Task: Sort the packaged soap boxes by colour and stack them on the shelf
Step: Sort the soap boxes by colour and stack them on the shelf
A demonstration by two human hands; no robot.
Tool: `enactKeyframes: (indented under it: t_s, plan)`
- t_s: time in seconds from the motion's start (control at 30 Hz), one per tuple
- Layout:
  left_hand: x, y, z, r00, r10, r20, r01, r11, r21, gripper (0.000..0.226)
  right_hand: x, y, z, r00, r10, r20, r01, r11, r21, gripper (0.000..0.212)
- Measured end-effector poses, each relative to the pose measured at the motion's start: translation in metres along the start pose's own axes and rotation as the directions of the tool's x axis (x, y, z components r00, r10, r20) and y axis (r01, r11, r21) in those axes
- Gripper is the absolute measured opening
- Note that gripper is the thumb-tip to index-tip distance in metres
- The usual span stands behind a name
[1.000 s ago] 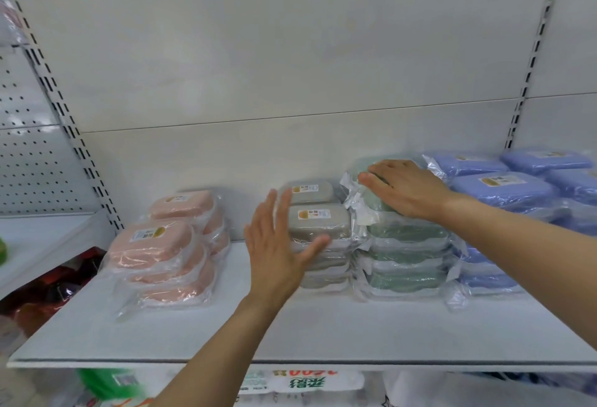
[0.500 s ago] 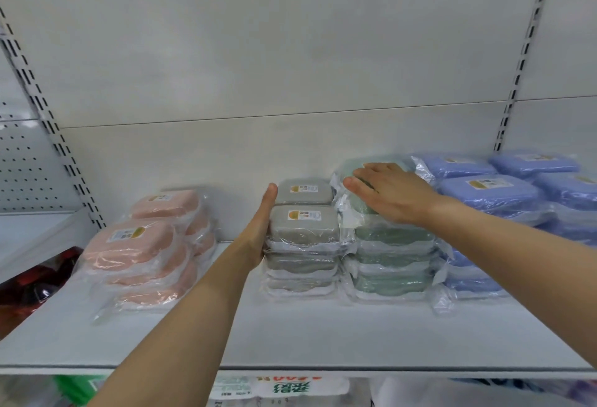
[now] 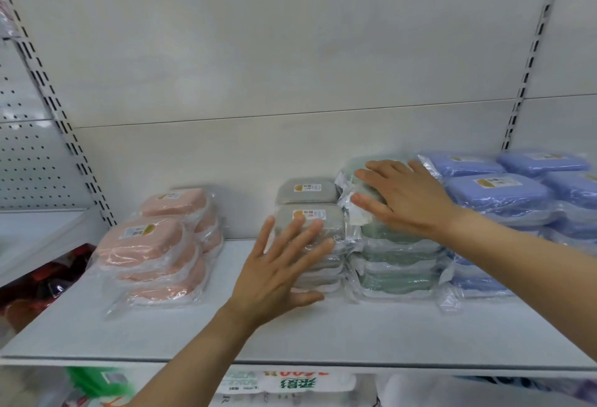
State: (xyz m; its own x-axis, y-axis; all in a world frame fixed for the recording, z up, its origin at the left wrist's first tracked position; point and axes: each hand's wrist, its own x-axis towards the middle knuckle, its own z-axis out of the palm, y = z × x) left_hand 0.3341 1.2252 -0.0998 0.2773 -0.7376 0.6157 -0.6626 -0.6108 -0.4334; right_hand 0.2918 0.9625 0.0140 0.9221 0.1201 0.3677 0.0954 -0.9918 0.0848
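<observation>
Squaring grey soap boxes mid-shelf, flat left hand presses their front; right hand, fingers straight, steadies green stack; film-wrapped, light, probably slippery: grip sides

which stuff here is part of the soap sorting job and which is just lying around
Part of the job:
pink soap boxes
grey soap boxes
green soap boxes
blue soap boxes
shelf

Lying about:
red packets
green-lettered packs
</observation>
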Motion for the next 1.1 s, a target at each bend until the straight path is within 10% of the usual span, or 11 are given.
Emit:
enactKeyframes:
  t_s: [0.33,0.6,0.8,0.93,1.1]
  plan:
    - [0.006,0.004,0.010,0.988,-0.059,0.145,0.048,0.996,0.074,0.115,-0.001,-0.007,0.002,0.999,-0.038,0.009,0.038,0.998,-0.042,0.103]
    - [-0.021,-0.054,-0.056,0.934,-0.334,0.126,0.355,0.906,-0.230,0.068,0.014,-0.101,-0.006,0.966,-0.225,-0.125,0.237,0.968,0.084,0.073]
    - [-0.099,-0.185,-0.105,0.698,-0.629,0.343,0.716,0.608,-0.343,0.082,0.050,-0.168,0.006,0.965,-0.248,0.079,0.229,0.954,0.194,0.058]
    - [-0.135,-0.230,-0.106,0.434,-0.692,0.577,0.840,0.080,-0.536,0.069,0.076,-0.209,0.013,0.969,-0.219,0.115,0.190,0.957,0.218,0.060]
    - [-0.137,-0.243,-0.065,0.380,-0.556,0.739,0.793,-0.215,-0.569,0.077,0.086,-0.234,0.022,0.958,-0.152,0.244,0.130,0.986,0.101,0.071]
